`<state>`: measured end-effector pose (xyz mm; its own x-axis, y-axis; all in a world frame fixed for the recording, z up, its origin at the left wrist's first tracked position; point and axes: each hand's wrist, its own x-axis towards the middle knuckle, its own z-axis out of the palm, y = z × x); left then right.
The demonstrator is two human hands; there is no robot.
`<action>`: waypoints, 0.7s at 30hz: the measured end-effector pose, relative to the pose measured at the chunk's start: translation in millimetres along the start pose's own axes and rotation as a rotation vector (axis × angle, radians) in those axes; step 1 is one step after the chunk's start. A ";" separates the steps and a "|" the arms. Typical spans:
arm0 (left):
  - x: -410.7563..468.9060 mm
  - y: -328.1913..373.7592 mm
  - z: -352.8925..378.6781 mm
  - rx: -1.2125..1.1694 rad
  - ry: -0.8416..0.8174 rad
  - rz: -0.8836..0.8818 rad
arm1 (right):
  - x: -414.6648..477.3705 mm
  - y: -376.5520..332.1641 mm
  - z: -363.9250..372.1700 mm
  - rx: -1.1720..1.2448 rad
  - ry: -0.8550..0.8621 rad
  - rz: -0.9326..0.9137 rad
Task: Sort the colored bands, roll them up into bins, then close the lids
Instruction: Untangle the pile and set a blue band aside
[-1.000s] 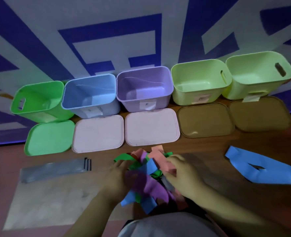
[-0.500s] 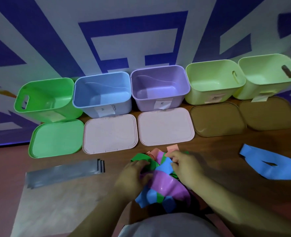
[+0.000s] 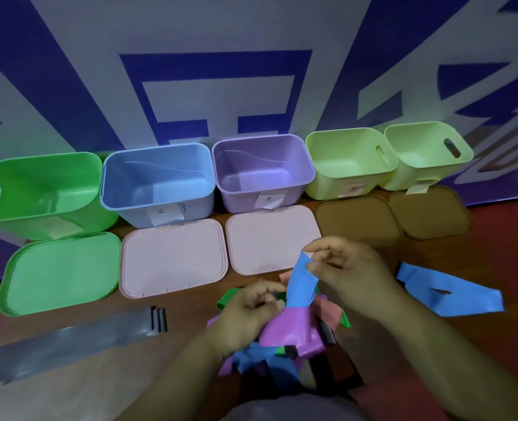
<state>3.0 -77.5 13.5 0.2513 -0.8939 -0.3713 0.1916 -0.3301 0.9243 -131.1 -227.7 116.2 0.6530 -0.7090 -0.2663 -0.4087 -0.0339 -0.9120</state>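
A brown tabletop (image 3: 479, 344) carries five open bins in a row along its far edge, against a blue-and-white wall. From the left they are a green bin (image 3: 38, 189), a blue bin (image 3: 157, 180), a purple bin (image 3: 263, 168), a pale green bin (image 3: 348, 162) and a second pale green bin (image 3: 427, 153). Just in front of each lies its lid, flat: a green lid (image 3: 60, 271), a pink lid (image 3: 172, 259), a second pink lid (image 3: 269, 238), a brown lid (image 3: 358, 223) and a second brown lid (image 3: 431, 214).

Toward the left edge lies a flat stack of grey bands (image 3: 78, 338). Toward the right edge lies a loose blue band (image 3: 452, 293) (folded over on itself). At the middle of the near edge sits a tangled pile of bands (image 3: 291, 335) in purple, blue, green, pink and black.

The left hand (image 3: 248, 311) has its grip closed on the pile, fingers curled into it. The right hand (image 3: 348, 268) is raised just above the pile; its grip pinches the top end of a blue strip (image 3: 301, 284), whose lower end runs down into the pile.
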 end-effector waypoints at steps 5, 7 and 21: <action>0.5 14.7 5.3 -0.106 -0.101 0.019 | 1.8 -8.8 -8.5 0.053 0.006 -0.027; 0.6 22.2 8.9 -0.165 -0.137 0.032 | 2.1 -14.2 -10.8 0.069 -0.017 -0.049; 12.5 46.5 12.2 -0.030 0.064 0.132 | 4.2 -38.7 -53.7 0.009 0.104 -0.191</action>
<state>3.5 -107.8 52.9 0.3357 -0.9074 -0.2526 0.1811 -0.2010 0.9627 -146.8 -267.2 167.1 0.6482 -0.7595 -0.0551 -0.2776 -0.1683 -0.9458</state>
